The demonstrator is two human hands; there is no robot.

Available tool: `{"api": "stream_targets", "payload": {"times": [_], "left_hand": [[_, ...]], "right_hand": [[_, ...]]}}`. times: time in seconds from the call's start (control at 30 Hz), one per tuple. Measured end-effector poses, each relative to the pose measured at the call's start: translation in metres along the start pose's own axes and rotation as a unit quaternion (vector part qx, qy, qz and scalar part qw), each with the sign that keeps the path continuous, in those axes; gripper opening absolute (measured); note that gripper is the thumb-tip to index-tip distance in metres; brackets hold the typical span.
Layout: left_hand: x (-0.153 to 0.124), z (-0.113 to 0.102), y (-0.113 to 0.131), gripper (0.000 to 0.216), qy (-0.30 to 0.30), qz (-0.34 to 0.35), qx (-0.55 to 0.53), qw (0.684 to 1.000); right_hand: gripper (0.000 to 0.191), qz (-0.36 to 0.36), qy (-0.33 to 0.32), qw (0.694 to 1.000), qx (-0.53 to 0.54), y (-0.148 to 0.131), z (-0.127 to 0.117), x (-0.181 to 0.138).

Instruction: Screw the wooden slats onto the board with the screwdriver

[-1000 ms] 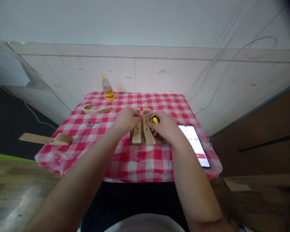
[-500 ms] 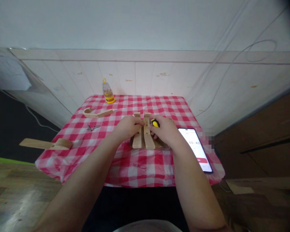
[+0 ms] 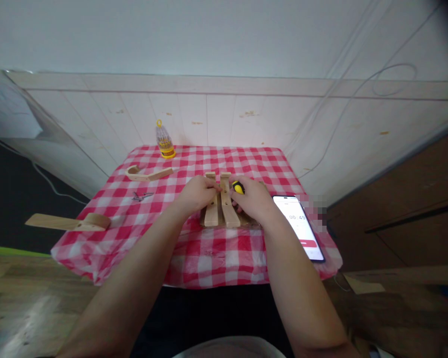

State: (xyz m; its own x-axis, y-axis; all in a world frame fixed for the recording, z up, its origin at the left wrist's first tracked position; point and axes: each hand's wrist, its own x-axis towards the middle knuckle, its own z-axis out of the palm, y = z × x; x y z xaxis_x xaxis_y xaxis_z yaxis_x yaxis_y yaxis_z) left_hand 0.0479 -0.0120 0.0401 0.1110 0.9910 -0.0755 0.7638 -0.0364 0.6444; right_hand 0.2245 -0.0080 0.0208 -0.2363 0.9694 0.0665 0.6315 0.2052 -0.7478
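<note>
Two light wooden hook-shaped pieces, a left one (image 3: 211, 215) and a right one (image 3: 229, 215), lie side by side on a brown board (image 3: 246, 222), with dark holes showing in them. My left hand (image 3: 198, 193) rests over the left piece, its thumb and fingers pinched together near the gap between the two. Whatever is in that pinch is too small to make out. Closed around a yellow-and-black screwdriver (image 3: 238, 187), my right hand (image 3: 251, 198) is beside the right piece. The screwdriver's tip is hidden.
At the left are a curved wooden hook (image 3: 149, 175), loose screws (image 3: 142, 197) and another wooden piece (image 3: 52, 222) overhanging the table edge. A clear-topped yellow bit case (image 3: 167, 144) stands at the back. Near my right forearm lies a phone (image 3: 309, 233) showing a timer.
The camera view has shifted slightly. Both hands keep nearly the same places over the wooden pieces, and the screwdriver stays in my right hand.
</note>
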Motion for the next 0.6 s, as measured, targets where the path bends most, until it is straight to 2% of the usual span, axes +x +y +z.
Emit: {"api": "stream_targets", "payload": {"times": [0.1, 0.23, 0.4, 0.6], "left_hand": [[0.002, 0.003, -0.002, 0.034, 0.007, -0.009, -0.038, 0.999], [0.006, 0.007, -0.01, 0.033, 0.014, -0.032, -0.114, 0.993], [0.006, 0.011, -0.016, 0.03, 0.029, -0.003, -0.131, 0.991], [0.006, 0.016, -0.02, 0.031, 0.038, -0.013, -0.154, 0.987]], "right_hand": [[0.035, -0.004, 0.013, 1.0, -0.004, -0.001, 0.001, 0.0], [0.034, 0.029, 0.0, 1.0, -0.001, -0.006, 0.001, -0.001], [0.032, 0.055, -0.007, 0.998, 0.028, -0.011, 0.0, -0.002], [0.029, 0.064, -0.002, 0.994, 0.09, -0.008, 0.002, -0.002]]}}
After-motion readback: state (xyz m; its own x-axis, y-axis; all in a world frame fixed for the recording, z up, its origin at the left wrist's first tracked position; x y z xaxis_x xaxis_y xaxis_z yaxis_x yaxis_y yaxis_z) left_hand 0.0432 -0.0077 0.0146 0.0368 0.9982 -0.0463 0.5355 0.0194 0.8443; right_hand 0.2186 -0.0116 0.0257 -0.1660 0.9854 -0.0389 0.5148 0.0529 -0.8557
